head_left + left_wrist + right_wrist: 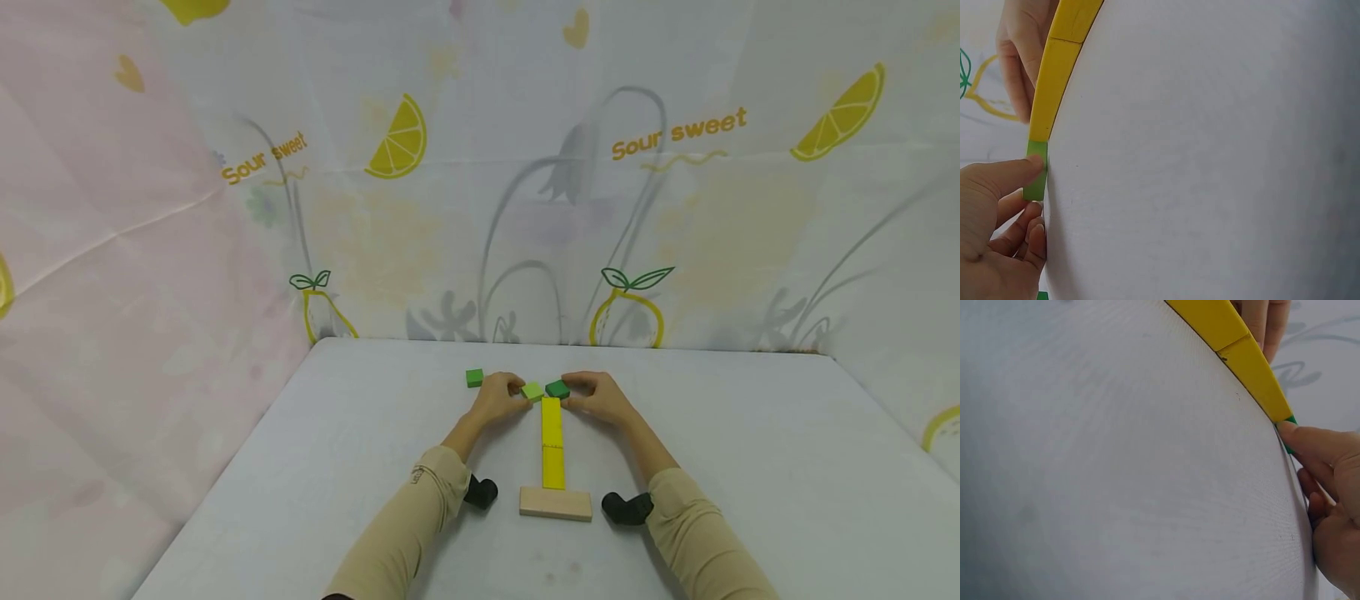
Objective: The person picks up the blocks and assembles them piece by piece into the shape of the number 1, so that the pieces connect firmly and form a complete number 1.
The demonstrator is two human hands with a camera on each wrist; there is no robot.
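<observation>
My left hand [501, 400] pinches a light green block [532, 392] between thumb and fingers at the far end of a yellow strip. Opposite it, my right hand [600, 398] pinches a dark green block [557, 389]. The strip is two yellow blocks [552, 433] laid end to end on the table, pointing away from me. Across its near end lies a plain wooden block [556, 504]. In the left wrist view, the thumb presses the light green block [1036, 172] right by the yellow end. The right wrist view shows only a sliver of the dark green block [1291, 419].
Another green block [475, 378] lies on the white table [360, 467], just left of my left hand. Behind the table's far edge hangs a printed cloth [480, 208] with lemon drawings. A black wrist mount [628, 508] sits under my right sleeve.
</observation>
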